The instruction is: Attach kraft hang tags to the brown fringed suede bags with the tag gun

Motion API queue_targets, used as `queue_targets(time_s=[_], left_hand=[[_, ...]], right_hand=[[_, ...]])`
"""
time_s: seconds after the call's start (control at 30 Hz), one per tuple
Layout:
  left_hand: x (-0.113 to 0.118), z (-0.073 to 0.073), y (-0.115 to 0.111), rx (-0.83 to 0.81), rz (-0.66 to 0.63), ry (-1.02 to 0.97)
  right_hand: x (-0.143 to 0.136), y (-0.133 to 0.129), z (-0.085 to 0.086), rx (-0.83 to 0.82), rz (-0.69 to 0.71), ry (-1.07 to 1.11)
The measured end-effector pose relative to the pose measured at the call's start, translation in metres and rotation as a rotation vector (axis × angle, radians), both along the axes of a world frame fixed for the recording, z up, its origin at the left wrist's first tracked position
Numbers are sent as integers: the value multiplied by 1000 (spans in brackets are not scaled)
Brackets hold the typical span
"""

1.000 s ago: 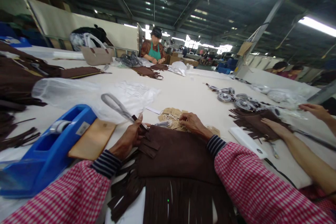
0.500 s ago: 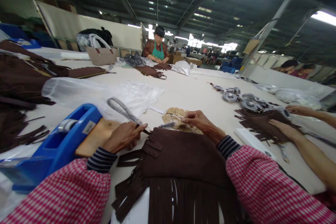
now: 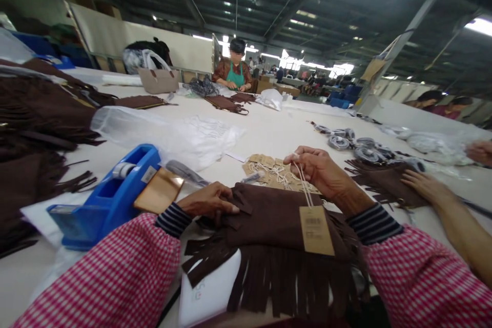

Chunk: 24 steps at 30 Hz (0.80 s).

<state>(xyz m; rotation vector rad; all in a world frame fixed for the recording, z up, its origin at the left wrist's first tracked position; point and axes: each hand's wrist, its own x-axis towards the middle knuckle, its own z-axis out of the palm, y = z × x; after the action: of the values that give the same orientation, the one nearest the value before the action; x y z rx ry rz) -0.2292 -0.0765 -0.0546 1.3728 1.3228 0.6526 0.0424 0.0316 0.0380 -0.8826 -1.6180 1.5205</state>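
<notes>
A dark brown fringed bag (image 3: 272,215) lies in front of me, its fringe spreading toward my body. My left hand (image 3: 211,200) is closed on the bag's upper left corner, by the short fringe strips. My right hand (image 3: 313,164) pinches the white string of a kraft paper hang tag (image 3: 317,230). The tag hangs over the bag's right part, its printed side showing. Behind the bag lies a pile of kraft tags (image 3: 269,169) with white strings. A grey wrapped strap (image 3: 186,171) rests beyond my left hand.
On the left stand a blue tape dispenser (image 3: 111,195) and a tan box (image 3: 159,192). A clear plastic bag (image 3: 165,133) lies behind them. Wrapped coiled straps (image 3: 340,141) lie at right, near a co-worker's hand (image 3: 426,187) on another fringed bag (image 3: 392,182). A person sits across the table.
My right hand has lifted a hang tag by its string from the pile over the bag. My left hand has moved from the wrapped strap to the bag's corner.
</notes>
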Motion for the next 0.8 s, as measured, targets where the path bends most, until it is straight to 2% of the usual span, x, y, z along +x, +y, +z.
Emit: queue_targets(time_s=[0.07,0.23,0.3,0.37,0.47,0.6,0.7,0.8], left_hand=[[-6,-1,2,37,12,30],[-16,4,4,399,334,274],[-14,7,3,522,383,322],[-10,6,3,542,325,274],[-5,0,4,468,202,142],[-6,-7,5,355,112,32],[-11,-5,4,221,6,36],[-13,3,3,285,88,112]], right_hand=[[-5,-6,-8,18,76,-98],[-27,-18,-40,33,286,-282],[-36,-21,-54,7,323,-281],[-43,-20,-66,-18,333,-256],[-47,-17,-79,-42,280,-236],[-46,-17,-82,-82,184,-131],[-45,-19,-81,-178,167,-19],[-47,-22,-77,-164,222,-34]])
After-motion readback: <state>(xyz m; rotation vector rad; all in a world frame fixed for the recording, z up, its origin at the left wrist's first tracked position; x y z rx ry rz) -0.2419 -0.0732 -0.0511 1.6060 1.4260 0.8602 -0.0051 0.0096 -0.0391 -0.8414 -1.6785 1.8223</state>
